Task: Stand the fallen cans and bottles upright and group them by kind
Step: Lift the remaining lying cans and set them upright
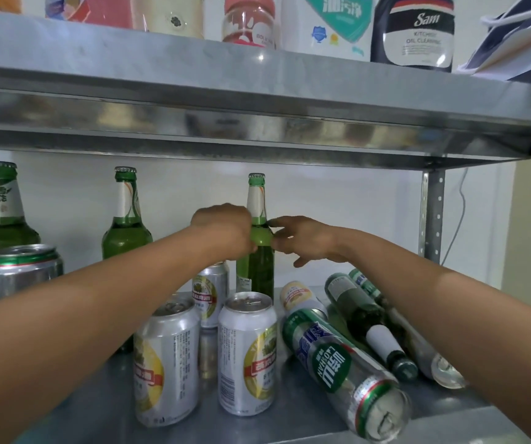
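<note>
Steel shelf [306, 421] across the lower frame, upright green bottles [125, 219] at back, standing cans [246, 354] centre, fallen cans [344, 373] and bottles [366, 318] lower right

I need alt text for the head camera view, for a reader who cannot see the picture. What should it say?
Both hands steady an upright green bottle at the back of a metal shelf: the left hand grips its shoulder, the right hand touches it with open fingers. Three silver cans stand in front; a green can and a dark bottle lie fallen at right.

five green bottles [255, 238], three upright and two lying; six cans [247, 354], two fallen.
</note>
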